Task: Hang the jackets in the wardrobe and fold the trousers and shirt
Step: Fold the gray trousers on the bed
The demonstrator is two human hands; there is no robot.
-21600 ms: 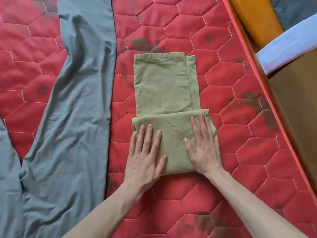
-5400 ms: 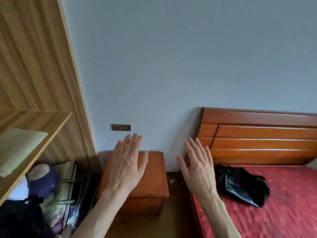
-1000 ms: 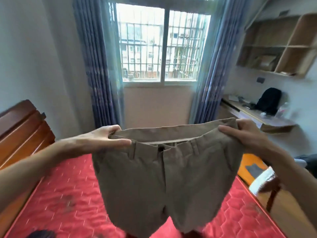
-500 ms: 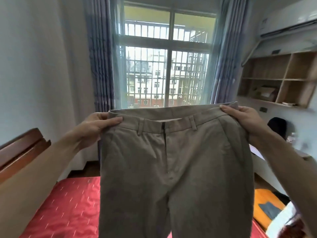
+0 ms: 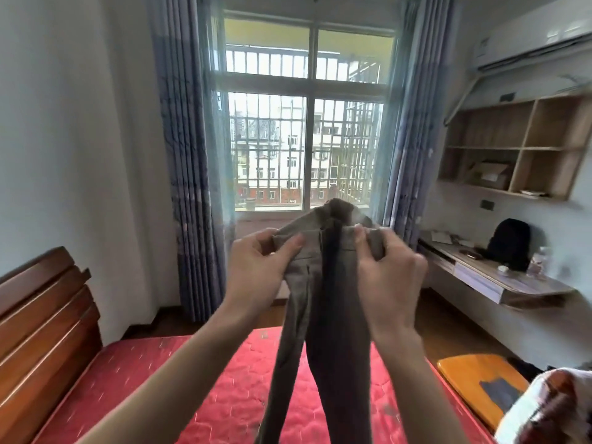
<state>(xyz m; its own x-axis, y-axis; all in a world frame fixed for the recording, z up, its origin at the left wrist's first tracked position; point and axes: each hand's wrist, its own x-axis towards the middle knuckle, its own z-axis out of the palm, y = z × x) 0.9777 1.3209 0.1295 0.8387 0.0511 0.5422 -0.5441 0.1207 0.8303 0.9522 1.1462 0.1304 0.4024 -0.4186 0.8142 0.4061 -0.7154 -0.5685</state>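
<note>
Both hands, left hand (image 5: 256, 267) & right hand (image 5: 389, 277), pinch the khaki trousers' (image 5: 333, 315) waistband together above the red mattress (image 5: 198, 395). Soft, limp cloth; waistband's prob. the firmest hold.

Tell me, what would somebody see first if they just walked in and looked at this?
First, the khaki trousers held up right in the middle, the left hand and right hand pinching the waistband together so the legs hang down over the red mattress. Behind them a big bright barred window glows between blue curtains.
</note>
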